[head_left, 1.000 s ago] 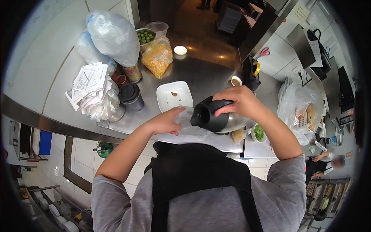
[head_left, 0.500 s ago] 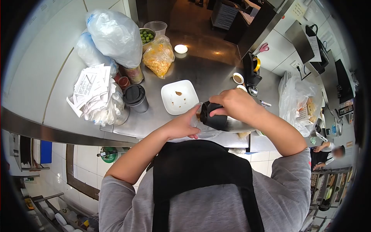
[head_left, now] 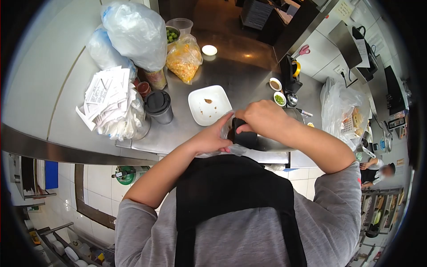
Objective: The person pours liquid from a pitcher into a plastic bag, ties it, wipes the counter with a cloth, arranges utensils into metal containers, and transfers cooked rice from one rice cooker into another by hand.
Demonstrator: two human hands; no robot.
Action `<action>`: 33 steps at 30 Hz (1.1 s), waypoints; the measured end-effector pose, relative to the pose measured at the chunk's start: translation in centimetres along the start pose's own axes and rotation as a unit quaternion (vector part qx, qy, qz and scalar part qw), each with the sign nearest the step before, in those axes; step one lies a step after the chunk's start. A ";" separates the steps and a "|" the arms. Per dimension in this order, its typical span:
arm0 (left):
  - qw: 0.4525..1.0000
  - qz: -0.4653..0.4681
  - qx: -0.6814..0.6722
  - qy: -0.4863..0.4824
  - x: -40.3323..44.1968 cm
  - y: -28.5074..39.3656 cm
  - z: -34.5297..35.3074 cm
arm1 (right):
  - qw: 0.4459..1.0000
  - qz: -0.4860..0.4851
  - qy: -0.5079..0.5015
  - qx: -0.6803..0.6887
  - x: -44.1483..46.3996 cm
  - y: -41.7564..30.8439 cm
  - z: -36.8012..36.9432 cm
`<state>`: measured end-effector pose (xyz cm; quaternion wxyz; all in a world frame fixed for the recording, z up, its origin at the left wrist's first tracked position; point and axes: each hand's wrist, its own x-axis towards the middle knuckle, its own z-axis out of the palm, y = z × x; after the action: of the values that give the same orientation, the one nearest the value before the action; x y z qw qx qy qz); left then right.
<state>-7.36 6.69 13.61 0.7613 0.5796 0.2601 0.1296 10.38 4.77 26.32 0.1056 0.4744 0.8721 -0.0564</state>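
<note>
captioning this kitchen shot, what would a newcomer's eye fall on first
Probably the dark jug, tilted in the right hand toward the clear bag at the left hand. Next, the white dish with brown scraps, just beyond the hands. Then the bulging plastic sack at upper left.

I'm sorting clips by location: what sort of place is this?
Most likely a restaurant or other commercial kitchen. A long stainless-steel counter holds a bag of chopped food and a small cup of brown sauce, with a pile of printed paper slips beside them.
</note>
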 end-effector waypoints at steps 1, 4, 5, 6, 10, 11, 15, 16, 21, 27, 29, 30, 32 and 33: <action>1.000 0.008 0.010 0.004 0.0 -0.2 -0.1 | 1.000 -0.003 -0.004 -0.006 0.2 0.0 0.1; 1.000 0.005 -0.007 0.010 -0.4 -0.2 -0.2 | 1.000 -0.007 -0.010 -0.012 0.7 -0.2 0.1; 1.000 0.006 -0.012 0.013 -0.5 0.0 -0.2 | 1.000 -0.009 -0.004 -0.017 0.8 -0.2 0.0; 1.000 0.007 -0.030 0.004 -0.6 -0.1 -0.4 | 1.000 -0.011 -0.005 -0.020 0.9 -0.3 -0.1; 1.000 0.010 -0.023 0.012 -1.1 0.2 -1.0 | 1.000 -0.008 -0.010 -0.018 1.5 -1.1 -0.9; 0.999 0.003 -0.030 0.008 -1.3 0.4 -1.1 | 0.999 -0.015 -0.018 -0.031 1.6 -1.1 -0.9; 0.999 -0.009 -0.031 0.001 -1.8 1.0 -1.5 | 0.998 -0.040 -0.029 -0.049 2.2 -1.5 -1.3; 0.999 -0.010 -0.033 0.002 -2.0 1.1 -1.5 | 0.997 -0.042 -0.030 -0.049 2.3 -1.8 -1.5; 0.999 0.043 -0.018 -0.001 -2.6 1.2 -1.8 | 0.991 -0.085 -0.051 -0.088 2.9 -3.0 -2.1; 0.999 0.025 -0.030 0.003 -3.5 1.6 -1.6 | 0.983 -0.123 -0.045 -0.130 3.5 -4.9 -2.7; 0.999 0.022 -0.034 0.004 -3.9 2.0 -1.5 | 0.982 -0.127 -0.046 -0.135 3.7 -5.4 -2.6; 0.999 0.020 -0.038 0.004 -4.1 2.2 -1.5 | 0.980 -0.130 -0.047 -0.142 3.8 -5.7 -2.5; 0.999 0.019 -0.038 0.004 -4.3 2.3 -1.4 | 0.977 -0.133 -0.068 -0.150 4.2 -6.2 -2.4; 0.999 0.018 -0.037 0.002 -4.4 2.4 -1.4 | 0.974 -0.134 -0.088 -0.158 4.3 -6.5 -2.4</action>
<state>-11.50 6.33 16.66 0.7790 0.5557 0.2460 0.1544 2.33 5.25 27.63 0.2472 0.3235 0.9130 0.0264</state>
